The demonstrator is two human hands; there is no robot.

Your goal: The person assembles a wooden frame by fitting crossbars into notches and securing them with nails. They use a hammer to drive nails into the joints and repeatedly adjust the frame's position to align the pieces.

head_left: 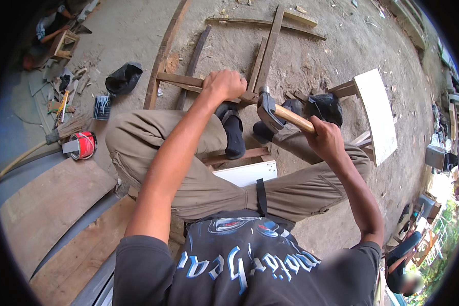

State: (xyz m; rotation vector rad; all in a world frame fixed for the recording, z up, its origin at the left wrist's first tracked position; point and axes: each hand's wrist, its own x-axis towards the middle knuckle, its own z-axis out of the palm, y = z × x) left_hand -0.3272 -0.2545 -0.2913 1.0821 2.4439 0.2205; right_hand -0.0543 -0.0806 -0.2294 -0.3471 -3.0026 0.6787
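Note:
My right hand (325, 138) is wrapped round the wooden handle of a claw hammer (294, 119). The hammer's metal head is beside the end of a short wooden bar (181, 80), which runs between my feet and away to the left. My left hand (224, 84) is closed on that bar near its right end; the fingertips are hidden underneath. At its left end the bar meets a long upright-looking wooden piece (164, 57). Whether a nail is at the bar's end I cannot tell.
Loose wooden strips (269, 48) lie on the dirt floor ahead. To the right is a small stool with a white top (376, 115). A red can (83, 145), a broom (69, 127), a black bag (124, 78) and plywood sheets (56, 204) are on the left. Other people work farther off.

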